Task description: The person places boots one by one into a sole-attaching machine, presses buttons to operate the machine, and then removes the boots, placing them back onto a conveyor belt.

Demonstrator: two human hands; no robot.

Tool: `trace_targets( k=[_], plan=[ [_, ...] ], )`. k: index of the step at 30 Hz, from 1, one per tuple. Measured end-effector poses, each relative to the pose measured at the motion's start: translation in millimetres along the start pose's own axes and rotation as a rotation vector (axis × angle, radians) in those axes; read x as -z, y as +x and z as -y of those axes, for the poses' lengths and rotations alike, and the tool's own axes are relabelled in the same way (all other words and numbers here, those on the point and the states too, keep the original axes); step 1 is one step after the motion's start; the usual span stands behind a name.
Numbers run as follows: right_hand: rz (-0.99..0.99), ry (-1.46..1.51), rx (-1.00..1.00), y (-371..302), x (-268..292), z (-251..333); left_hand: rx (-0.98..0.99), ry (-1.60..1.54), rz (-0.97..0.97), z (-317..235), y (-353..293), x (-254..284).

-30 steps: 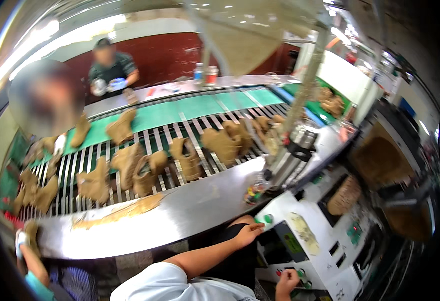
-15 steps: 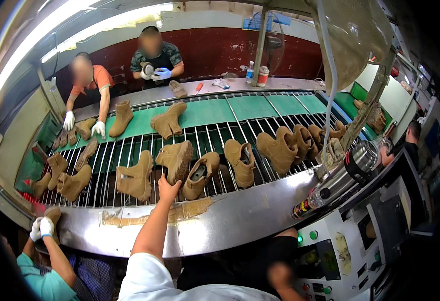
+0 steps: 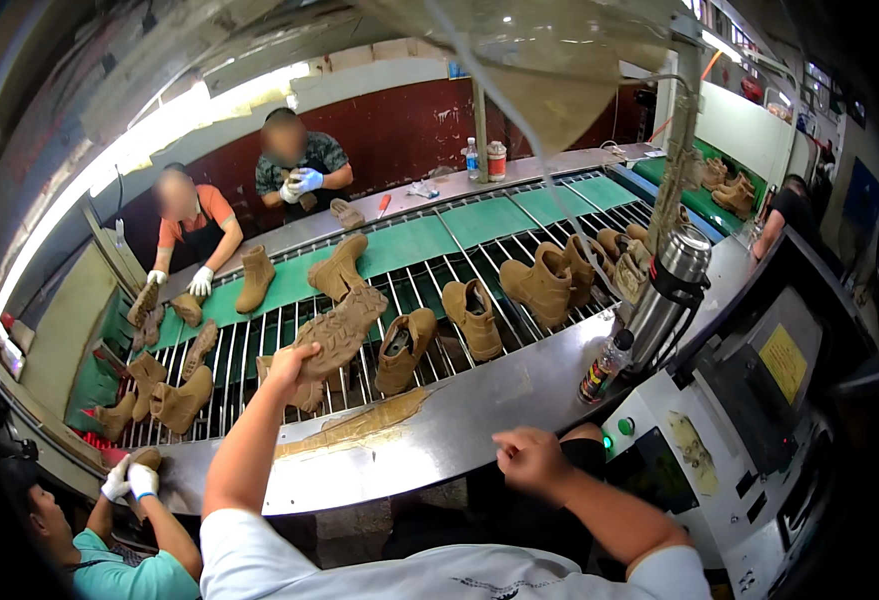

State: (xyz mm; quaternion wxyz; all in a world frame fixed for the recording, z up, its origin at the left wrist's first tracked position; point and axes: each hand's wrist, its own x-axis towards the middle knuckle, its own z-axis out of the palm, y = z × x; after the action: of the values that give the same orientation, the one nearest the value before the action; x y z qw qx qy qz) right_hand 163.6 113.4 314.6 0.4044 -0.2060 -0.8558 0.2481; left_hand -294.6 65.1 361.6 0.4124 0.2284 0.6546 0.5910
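Note:
My left hand (image 3: 287, 368) grips a tan boot (image 3: 344, 330) by its heel end. The boot is lifted over the roller rack and tipped so its lugged sole faces me. My right hand (image 3: 529, 460), slightly blurred, hovers over the near metal edge with fingers loosely curled and apart and nothing visible in them. Another tan boot (image 3: 259, 370) lies partly hidden behind my left hand. Right of the held boot stand an open-topped boot (image 3: 404, 350) and a further boot (image 3: 473, 320), both on the metal rods.
More boots (image 3: 539, 283) stand along the rods. Beyond runs a green belt (image 3: 399, 247); two people in gloves work behind it. Another gloved person (image 3: 139, 565) sits at lower left. A steel flask (image 3: 669, 285), a bottle (image 3: 607, 365) and a control panel (image 3: 659, 455) are at right.
My left hand has raised the boot off the rods and turned its sole up. My right hand has come up from low by the control panel toward the metal edge. The view has shifted.

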Motion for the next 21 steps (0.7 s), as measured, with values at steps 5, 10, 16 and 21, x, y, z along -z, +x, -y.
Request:
trace_targets(
  k=[5,10,16,21],
  plan=[
    [0.082,-0.171,0.428,82.9,26.0,51.5,-0.076,0.023,0.21,-63.0,-148.7,-29.4],
    [0.199,-0.412,0.508,76.9,59.8,113.8,0.046,0.016,0.404,-51.8,-243.4,-62.3],
    [0.378,0.114,-0.079,-33.8,89.8,125.9,0.163,-0.175,0.807,5.8,-286.3,-87.9],
    [0.072,0.688,-0.556,-108.0,97.2,95.0,-0.024,-0.382,0.909,-1.6,-298.4,-121.3]
  ],
)
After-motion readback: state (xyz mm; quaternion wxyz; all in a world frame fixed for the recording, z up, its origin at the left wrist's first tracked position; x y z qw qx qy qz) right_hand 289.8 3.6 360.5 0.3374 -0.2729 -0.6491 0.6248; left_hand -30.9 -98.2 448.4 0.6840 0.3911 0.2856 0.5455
